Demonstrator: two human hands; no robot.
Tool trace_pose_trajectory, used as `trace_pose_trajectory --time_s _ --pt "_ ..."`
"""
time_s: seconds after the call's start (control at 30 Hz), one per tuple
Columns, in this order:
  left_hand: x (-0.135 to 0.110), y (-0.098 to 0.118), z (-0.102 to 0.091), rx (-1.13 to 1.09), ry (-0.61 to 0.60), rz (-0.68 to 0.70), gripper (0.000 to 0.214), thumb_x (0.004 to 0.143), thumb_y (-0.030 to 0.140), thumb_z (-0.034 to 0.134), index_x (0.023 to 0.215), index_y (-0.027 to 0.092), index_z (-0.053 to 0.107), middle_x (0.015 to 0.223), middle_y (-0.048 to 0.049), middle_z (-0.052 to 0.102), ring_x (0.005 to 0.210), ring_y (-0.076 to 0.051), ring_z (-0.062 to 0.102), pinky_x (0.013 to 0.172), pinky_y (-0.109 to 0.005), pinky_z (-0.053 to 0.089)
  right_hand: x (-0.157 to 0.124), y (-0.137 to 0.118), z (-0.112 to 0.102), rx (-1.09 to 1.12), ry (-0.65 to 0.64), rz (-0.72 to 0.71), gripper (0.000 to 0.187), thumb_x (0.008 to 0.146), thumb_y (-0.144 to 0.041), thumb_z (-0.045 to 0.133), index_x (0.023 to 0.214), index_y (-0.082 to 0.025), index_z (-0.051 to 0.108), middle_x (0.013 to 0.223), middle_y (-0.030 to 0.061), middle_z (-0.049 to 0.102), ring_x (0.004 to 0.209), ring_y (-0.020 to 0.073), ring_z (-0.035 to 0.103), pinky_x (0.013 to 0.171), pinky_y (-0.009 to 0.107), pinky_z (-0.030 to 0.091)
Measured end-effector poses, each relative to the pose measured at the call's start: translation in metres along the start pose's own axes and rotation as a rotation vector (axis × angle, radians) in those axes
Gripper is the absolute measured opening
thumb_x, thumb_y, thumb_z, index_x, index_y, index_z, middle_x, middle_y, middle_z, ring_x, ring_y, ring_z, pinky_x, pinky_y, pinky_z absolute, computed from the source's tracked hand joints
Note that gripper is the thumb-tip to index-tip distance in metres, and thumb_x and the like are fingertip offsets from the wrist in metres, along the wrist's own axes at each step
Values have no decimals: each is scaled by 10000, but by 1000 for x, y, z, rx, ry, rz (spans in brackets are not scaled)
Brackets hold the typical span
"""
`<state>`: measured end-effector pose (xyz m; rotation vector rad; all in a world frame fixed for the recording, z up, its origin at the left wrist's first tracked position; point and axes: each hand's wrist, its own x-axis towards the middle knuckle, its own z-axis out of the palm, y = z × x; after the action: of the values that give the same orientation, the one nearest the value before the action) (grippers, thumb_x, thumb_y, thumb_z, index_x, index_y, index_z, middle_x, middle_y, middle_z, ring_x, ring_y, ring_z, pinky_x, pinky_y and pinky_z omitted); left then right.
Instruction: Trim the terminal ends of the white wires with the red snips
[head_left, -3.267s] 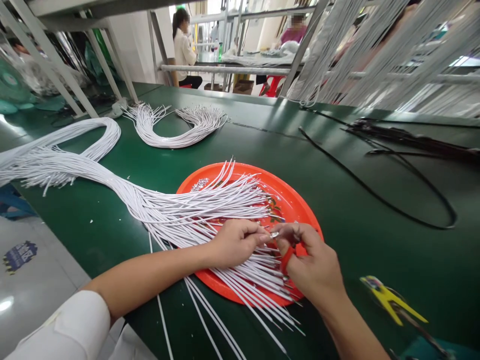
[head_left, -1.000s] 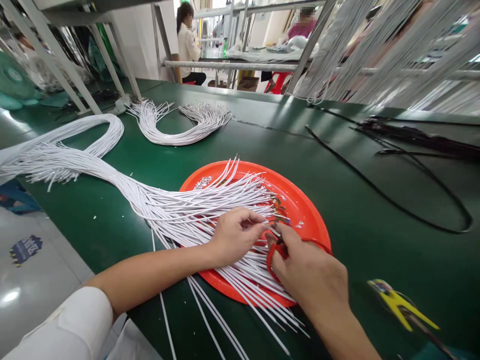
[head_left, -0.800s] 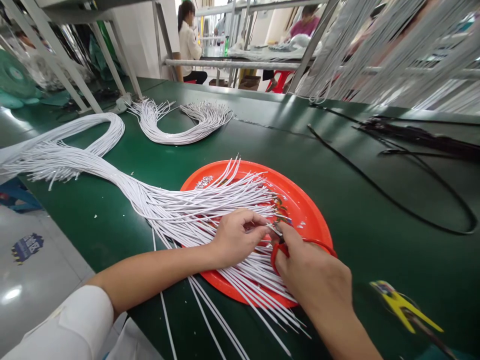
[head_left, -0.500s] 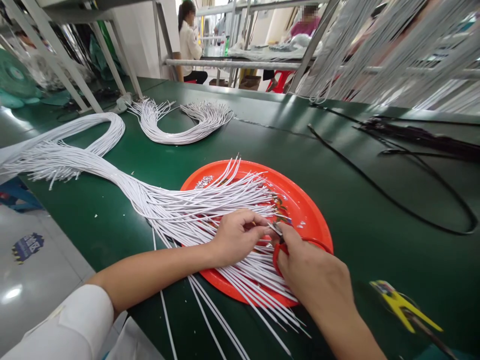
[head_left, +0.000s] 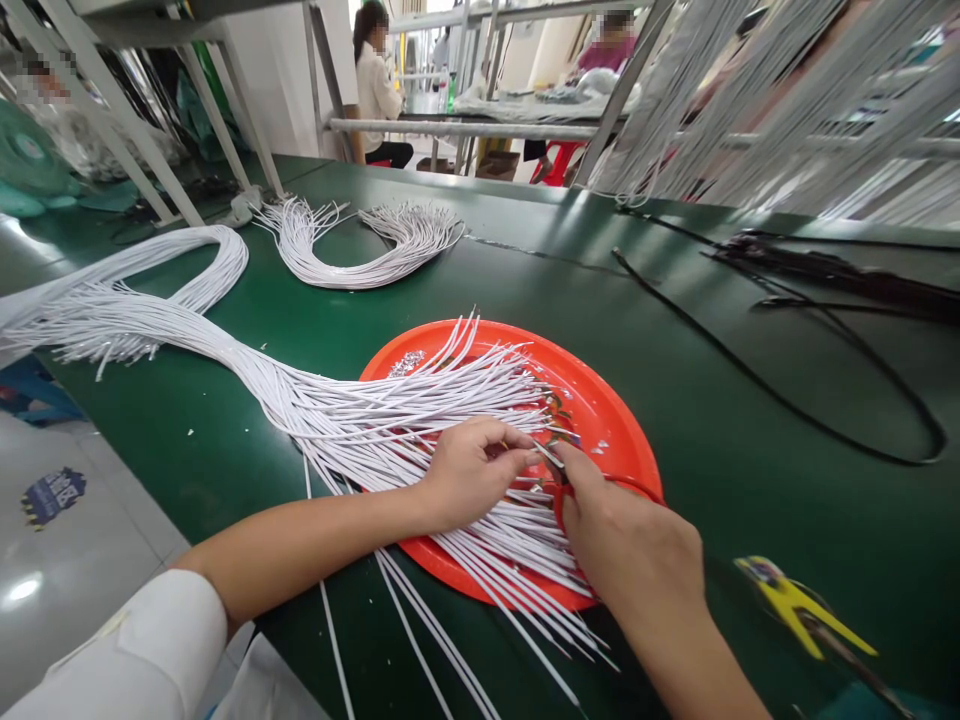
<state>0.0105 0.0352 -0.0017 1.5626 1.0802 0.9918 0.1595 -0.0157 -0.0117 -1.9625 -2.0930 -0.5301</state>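
Observation:
Over the red plate (head_left: 626, 425), my left hand (head_left: 472, 475) pinches the end of one white cord between thumb and fingertips. My right hand (head_left: 637, 545) is closed around red-handled scissors (head_left: 556, 465), their short metal blades at that cord's tip; part of the handles is hidden by my hand. A thick bundle of white cords (head_left: 315, 405) runs in from the left and fans out across the plate beneath both hands. Small silvery metal bits (head_left: 406, 364) lie in a little heap at the plate's far left, and a few white scraps (head_left: 600, 447) lie on its right side.
A yellow-handled tool (head_left: 806, 605) lies at the right on the green table (head_left: 525, 285). Black cords (head_left: 840, 270) spread over the far right. Another curved white cord bundle (head_left: 352, 272) lies behind. White cords hang from a rack (head_left: 697, 110); people sit beyond it.
The scissors' red handles have shifted slightly right, and the right thumb has moved a little. My left hand still pinches the cord in nearly the same place.

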Motion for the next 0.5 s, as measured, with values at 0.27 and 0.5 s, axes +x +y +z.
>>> trace_pose_trajectory --time_s 0.27,0.5 --pt "0 -1 1 34 2 -17 142 746 286 623 768 152 667 765 -28 648 701 -127 560 655 -241 446 11 0 -4 787 0 608 367 729 -524 557 909 -209 611 639 10 620 510 149 551 543 275 419" --pt "-3 -4 -1 522 -362 208 199 821 166 487 841 174 686 819 -50 674 788 -174 591 731 -281 446 17 10 11 1438 252 918 353 643 -427 695 855 -179 562 601 -37 575 489 80 485 482 204 404"
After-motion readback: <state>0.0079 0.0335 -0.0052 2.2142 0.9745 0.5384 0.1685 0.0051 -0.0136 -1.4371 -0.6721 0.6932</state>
